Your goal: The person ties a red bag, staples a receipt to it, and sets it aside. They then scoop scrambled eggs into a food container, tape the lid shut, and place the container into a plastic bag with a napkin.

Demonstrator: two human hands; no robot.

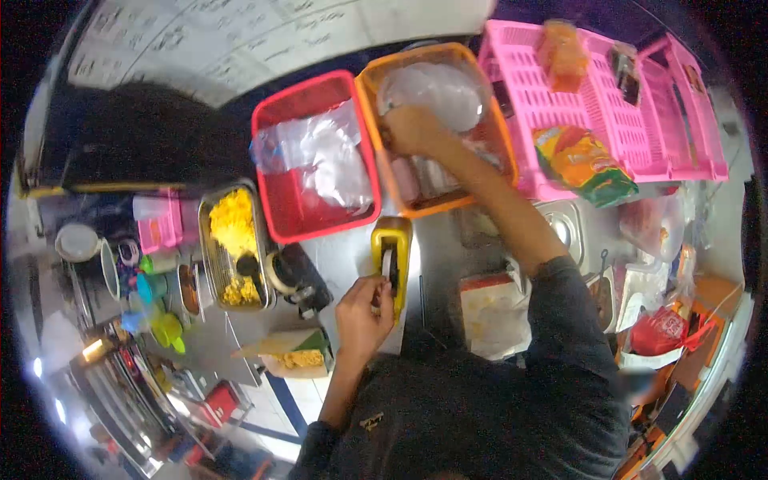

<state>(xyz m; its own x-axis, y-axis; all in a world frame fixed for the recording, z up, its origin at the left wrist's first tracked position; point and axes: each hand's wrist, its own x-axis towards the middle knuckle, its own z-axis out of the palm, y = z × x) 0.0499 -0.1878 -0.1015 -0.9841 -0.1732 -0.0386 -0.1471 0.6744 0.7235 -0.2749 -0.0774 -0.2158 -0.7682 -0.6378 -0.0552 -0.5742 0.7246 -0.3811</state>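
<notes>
While the left hand [366,318] touches the yellow tape dispenser [402,234] on the steel counter [336,254], its fingers curl close together; whether they pinch any tape, I cannot tell. The right hand [414,131] reaches into the orange basket [364,80], beside clear round plastic lids [440,92], its grip too unclear to tell. The red basket [274,218], holding plastic bags [332,160], stands just beside the orange one.

Pink rack [518,72], metal tray [210,278], possibly shredded yellow food [230,222]
</notes>
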